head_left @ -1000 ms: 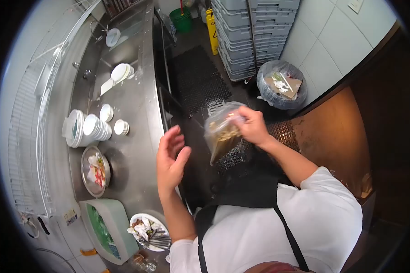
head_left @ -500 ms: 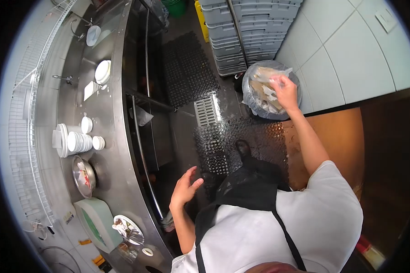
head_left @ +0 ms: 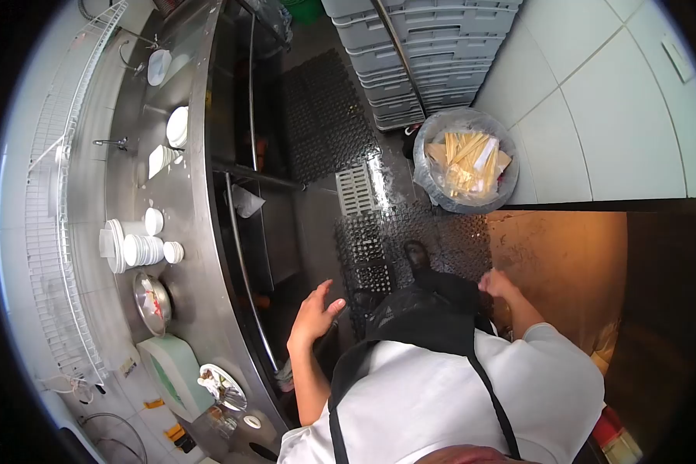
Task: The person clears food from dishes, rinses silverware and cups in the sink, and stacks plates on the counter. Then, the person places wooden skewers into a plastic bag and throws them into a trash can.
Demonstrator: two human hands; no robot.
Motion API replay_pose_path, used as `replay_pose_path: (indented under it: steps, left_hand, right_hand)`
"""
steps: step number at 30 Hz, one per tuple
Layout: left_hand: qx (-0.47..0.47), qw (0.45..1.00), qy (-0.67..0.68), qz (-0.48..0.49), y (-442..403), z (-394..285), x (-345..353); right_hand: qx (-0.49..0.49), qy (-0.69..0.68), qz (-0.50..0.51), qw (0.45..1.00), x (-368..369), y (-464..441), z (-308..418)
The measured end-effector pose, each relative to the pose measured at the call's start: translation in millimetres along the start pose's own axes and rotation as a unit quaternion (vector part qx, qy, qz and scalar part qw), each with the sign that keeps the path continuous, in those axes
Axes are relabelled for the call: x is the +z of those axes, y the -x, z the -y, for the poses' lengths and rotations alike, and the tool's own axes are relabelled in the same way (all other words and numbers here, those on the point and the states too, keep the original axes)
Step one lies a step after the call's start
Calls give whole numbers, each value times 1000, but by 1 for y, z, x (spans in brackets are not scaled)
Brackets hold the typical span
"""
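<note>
My left hand (head_left: 314, 315) is raised between the steel counter and my apron (head_left: 421, 309), fingers apart and nothing in it. On the right, my right hand (head_left: 499, 284) hangs near the apron's edge, its fingers curled; whether anything is inside them is too small to tell. Ahead of it stands a round bin (head_left: 433, 182) lined with clear plastic. The clear bag of pale sticks (head_left: 470, 161) lies on top of cardboard in the bin, touched by neither hand.
Along the left runs the steel counter (head_left: 197, 232) with stacked white cups (head_left: 143, 250), a metal bowl (head_left: 151, 304), a green-white tub (head_left: 176, 377) and a plate with cutlery (head_left: 223, 387). Grey crates (head_left: 425, 58) stand behind the bin, beside a tiled wall (head_left: 619, 116).
The bag has gone from my right hand into the bin, where pale sticks now show on top. My right hand has drawn back towards my body. My left hand has stayed raised and open.
</note>
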State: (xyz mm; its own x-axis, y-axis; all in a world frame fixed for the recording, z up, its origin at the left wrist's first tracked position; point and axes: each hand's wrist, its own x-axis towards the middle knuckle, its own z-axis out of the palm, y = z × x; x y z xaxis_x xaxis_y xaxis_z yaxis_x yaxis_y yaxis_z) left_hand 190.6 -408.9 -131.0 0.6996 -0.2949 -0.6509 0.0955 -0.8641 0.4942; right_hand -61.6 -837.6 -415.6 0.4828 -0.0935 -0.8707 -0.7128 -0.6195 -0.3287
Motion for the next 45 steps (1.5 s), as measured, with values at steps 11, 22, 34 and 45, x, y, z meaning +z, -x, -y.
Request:
replay_pose_path:
  steps: [11, 22, 34, 45]
  left_hand:
    - [-34, 999, -24, -5, -38, 18, 32]
    - [-145, 986, -4, 79, -74, 7, 62]
    - [-99, 993, -51, 24, -71, 7, 61]
    - [-149, 979, 76, -117, 49, 75, 43]
  right_hand:
    - [138, -117, -357, 917, -240, -184, 141]
    - [158, -40, -241, 957, -187, -274, 161]
    - [136, -16, -181, 974, -197, -275, 157]
    - [-123, -68, -521, 842, -192, -182, 80]
